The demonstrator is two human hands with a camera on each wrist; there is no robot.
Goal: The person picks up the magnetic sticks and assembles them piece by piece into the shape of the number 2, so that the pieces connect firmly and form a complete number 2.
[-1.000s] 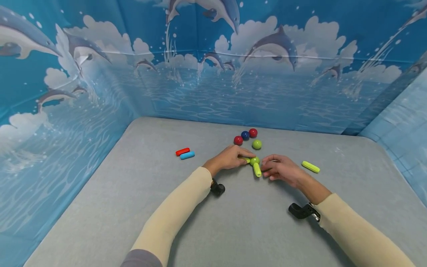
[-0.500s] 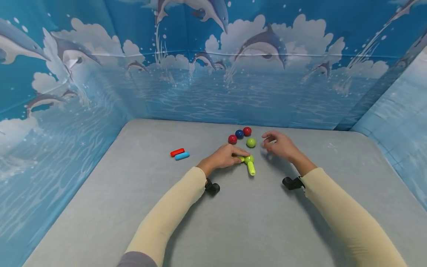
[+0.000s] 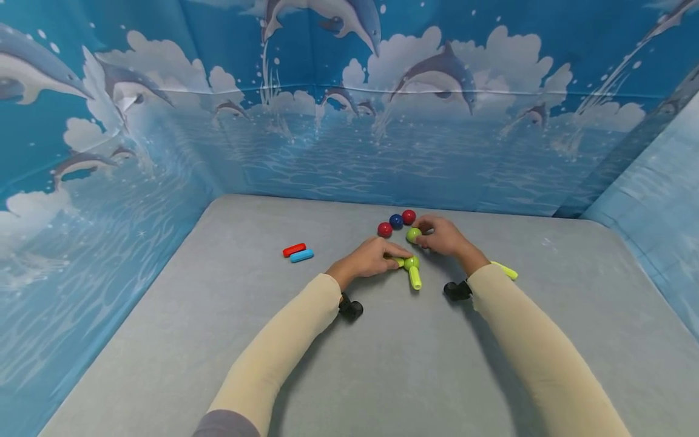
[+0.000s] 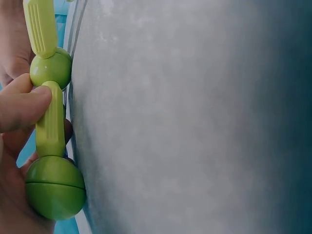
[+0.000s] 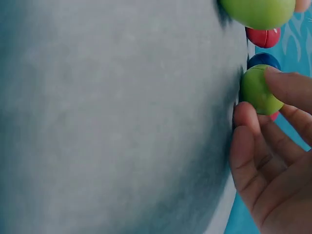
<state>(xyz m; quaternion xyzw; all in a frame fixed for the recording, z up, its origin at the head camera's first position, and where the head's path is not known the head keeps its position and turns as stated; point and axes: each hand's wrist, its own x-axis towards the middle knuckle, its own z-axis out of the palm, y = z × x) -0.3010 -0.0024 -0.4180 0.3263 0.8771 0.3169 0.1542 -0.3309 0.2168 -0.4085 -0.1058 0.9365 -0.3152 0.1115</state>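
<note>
My left hand (image 3: 371, 257) grips a linked piece of yellow-green rods and green balls; thumb and fingers hold one rod (image 4: 50, 124) in the left wrist view. That rod joins an upper ball (image 4: 51, 69) to a lower ball (image 4: 56, 187) near the palm. A further rod (image 3: 415, 278) sticks out from the joint ball (image 3: 411, 262) toward the person. Farther back, my right hand (image 3: 443, 237) pinches a loose green ball (image 5: 259, 90) between thumb and fingers, low over the table. The left fingers hide part of the linked piece in the head view.
Behind the hands stand a red ball (image 3: 384, 229), a blue ball (image 3: 396, 221) and another red ball (image 3: 408, 216). A red rod (image 3: 294, 249) and a blue rod (image 3: 301, 255) lie at left. One yellow-green rod (image 3: 506, 271) lies at right, partly behind the sleeve.
My right hand has left the linked piece, moved back and to the left, and taken hold of the loose green ball. The left hand keeps its grip in about the same place.
</note>
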